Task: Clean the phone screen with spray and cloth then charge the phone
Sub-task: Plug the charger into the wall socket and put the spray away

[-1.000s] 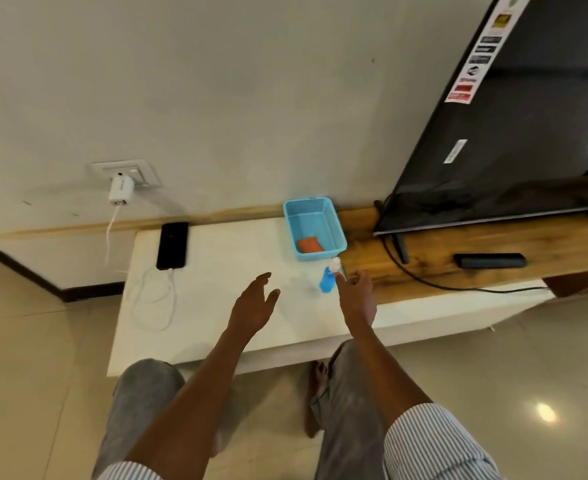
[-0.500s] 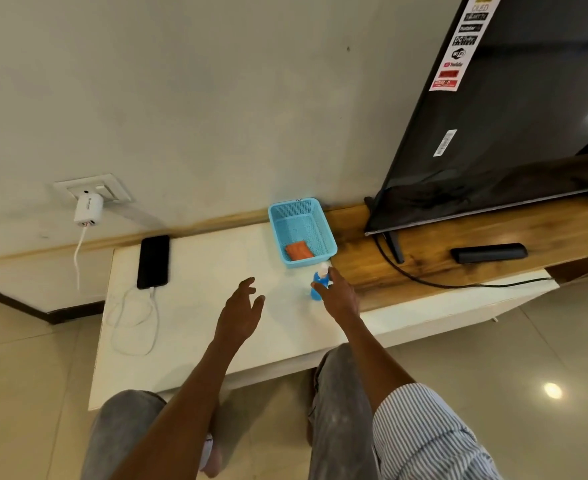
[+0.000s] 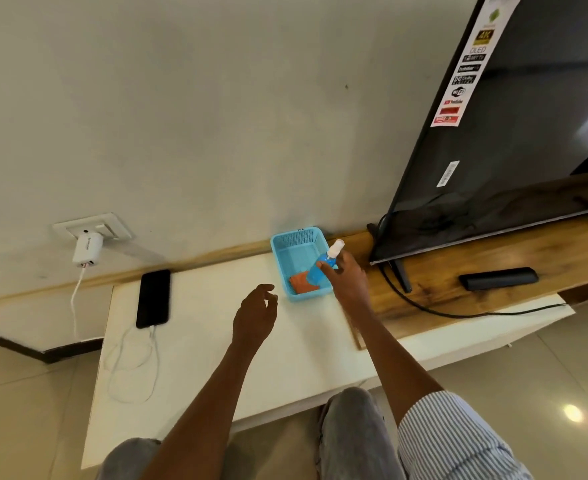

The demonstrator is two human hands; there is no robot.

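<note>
My right hand [image 3: 346, 282] grips a small blue spray bottle [image 3: 323, 267] with a white cap, held tilted over the blue basket [image 3: 287, 247]. An orange cloth [image 3: 301, 283] lies in the basket's near end, partly behind the bottle. The black phone [image 3: 153, 298] lies screen up at the white table's [image 3: 216, 368] back left, with a white cable [image 3: 129, 358] plugged into its near end. That cable runs up to a white charger [image 3: 87, 252] in the wall socket. My left hand [image 3: 255, 315] hovers over the table's middle, fingers loosely curled and holding nothing.
A large black TV [image 3: 514, 126] stands on a wooden shelf [image 3: 493, 282] at the right, with its black cord trailing forward. A black remote [image 3: 498, 278] lies on that shelf. My knees are at the table's near edge, above a tiled floor.
My right hand closed on the spray bottle standing on the table and lifted it up over the basket. My left hand shifted slightly toward the back.
</note>
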